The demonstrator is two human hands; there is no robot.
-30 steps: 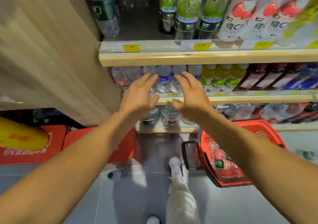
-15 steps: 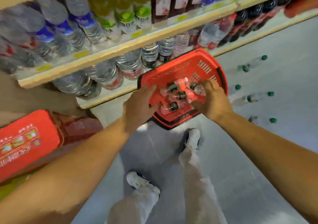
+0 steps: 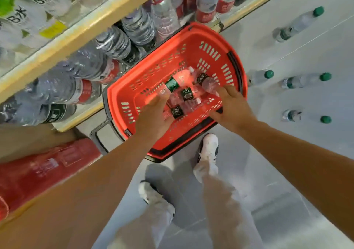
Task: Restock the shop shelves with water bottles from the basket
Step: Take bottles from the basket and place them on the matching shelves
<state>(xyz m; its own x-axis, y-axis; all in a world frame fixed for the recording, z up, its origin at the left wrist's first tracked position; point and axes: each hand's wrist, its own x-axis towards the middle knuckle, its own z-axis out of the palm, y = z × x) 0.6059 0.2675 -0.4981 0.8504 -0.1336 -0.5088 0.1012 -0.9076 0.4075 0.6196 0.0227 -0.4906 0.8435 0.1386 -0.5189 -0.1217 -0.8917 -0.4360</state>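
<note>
Hands reach into the red basket [image 3: 208, 38]: left hand [image 3: 153, 117] spread over bottles [image 3: 184, 93], right hand [image 3: 232, 109], at three o'clock, touching one bottle [image 3: 207, 83] with loose fingers.

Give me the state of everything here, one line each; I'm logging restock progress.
Red basket: on the floor by the shelves, partly filled.
Water bottles in the basket: lying flat, caps on.
Left hand: inside the basket on the bottles; grip unclear.
Right hand: reaching into the basket, touching a bottle; grip unclear.
Bottles on the floor: lying down, green caps on.
Bottom shelf bottles: stocked, upright.
</note>
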